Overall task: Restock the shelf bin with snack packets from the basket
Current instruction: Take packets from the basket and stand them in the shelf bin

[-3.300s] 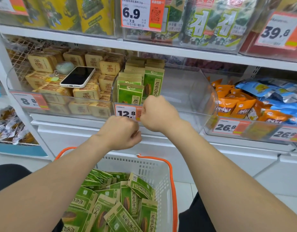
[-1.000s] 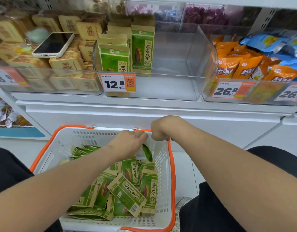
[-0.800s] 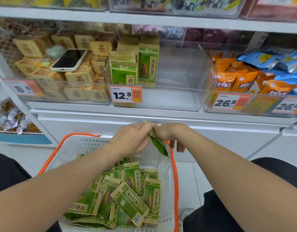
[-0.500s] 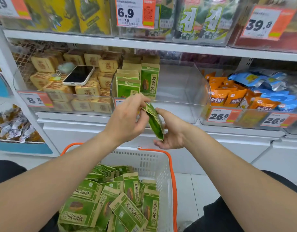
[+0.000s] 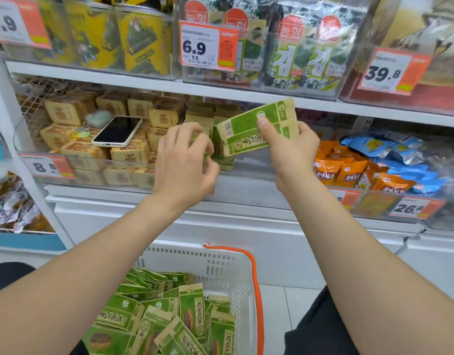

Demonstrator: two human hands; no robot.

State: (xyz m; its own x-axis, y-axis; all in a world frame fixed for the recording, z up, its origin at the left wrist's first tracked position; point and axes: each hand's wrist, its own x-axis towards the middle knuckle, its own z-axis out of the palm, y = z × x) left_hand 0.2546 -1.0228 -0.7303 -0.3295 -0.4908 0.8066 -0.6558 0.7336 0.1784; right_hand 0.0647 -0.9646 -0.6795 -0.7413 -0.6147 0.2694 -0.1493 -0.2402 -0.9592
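Left hand (image 5: 185, 160) hovers with fingers curled at the standing packets (image 5: 222, 156); whether it pinches one I cannot tell. At its 2 o'clock the right hand (image 5: 291, 152) grips the snack packet (image 5: 249, 130), long axis running 8 to 2 o'clock, above the shelf bin (image 5: 251, 171) gap, so right is nearer. Half a second ago both hands held it edge-on, lower, nearer the basket (image 5: 220, 267)

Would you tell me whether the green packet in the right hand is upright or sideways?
Sideways: the green packet lies lengthwise across the right hand, its print rotated.
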